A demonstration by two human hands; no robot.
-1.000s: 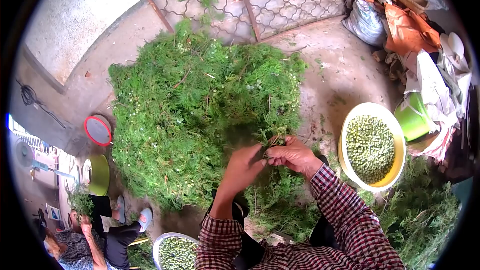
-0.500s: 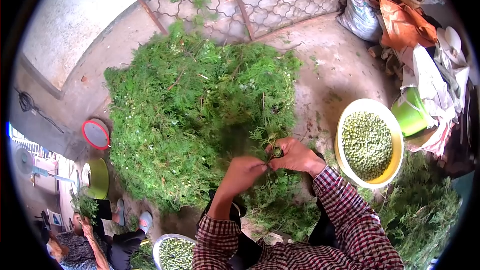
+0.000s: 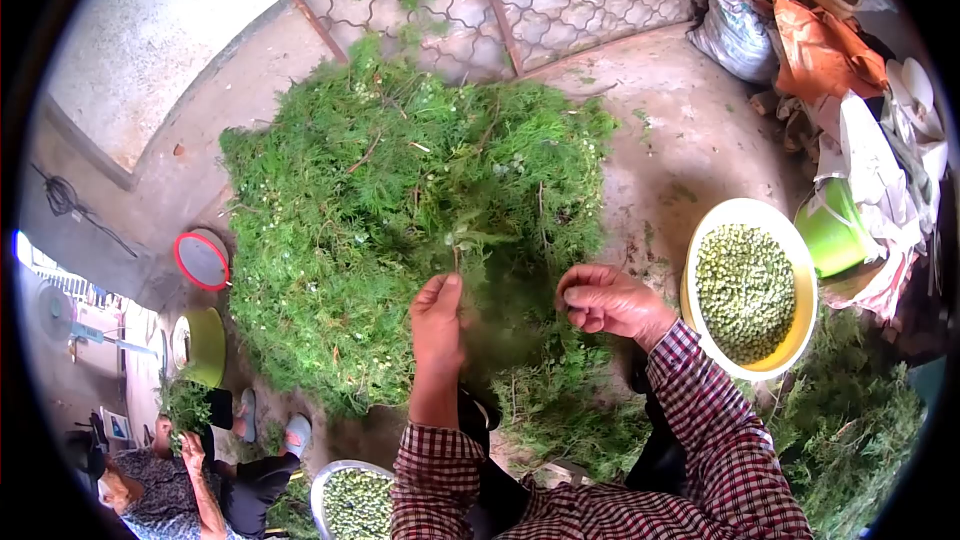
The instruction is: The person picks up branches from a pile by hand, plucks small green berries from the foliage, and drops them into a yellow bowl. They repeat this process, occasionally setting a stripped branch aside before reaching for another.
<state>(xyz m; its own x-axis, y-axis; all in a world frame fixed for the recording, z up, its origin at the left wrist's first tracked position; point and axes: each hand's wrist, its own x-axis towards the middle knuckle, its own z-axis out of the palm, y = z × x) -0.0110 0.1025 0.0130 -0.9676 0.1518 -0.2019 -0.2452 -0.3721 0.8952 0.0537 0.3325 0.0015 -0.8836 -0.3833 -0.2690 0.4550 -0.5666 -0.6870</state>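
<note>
My left hand point(image 3: 437, 325) pinches the stem of a small green sprig point(image 3: 468, 242), which stands up from the fingertips. My right hand point(image 3: 612, 302) is apart from it on the right. Its fingers are curled with the thumb against them, and whatever lies inside is hidden. Both hands are over a broad heap of cut evergreen branches point(image 3: 330, 210) with small pale green cones among the leaves. Close to the right forearm stands a yellow basin point(image 3: 690, 295) of small round green cones point(image 3: 745, 290).
A second basin point(image 3: 318, 500) of green cones sits at lower left, near a seated person point(image 3: 170, 485) holding a sprig. A red-rimmed sieve point(image 3: 203, 260) and a green tub point(image 3: 207, 348) stand left. Bags point(image 3: 825, 50) pile up at right; a metal lattice point(image 3: 580, 0) closes the back.
My hands have moved apart from where they met. The left has gone left and up with the sprig raised; the right has shifted slightly right. The seated person's hands moved too.
</note>
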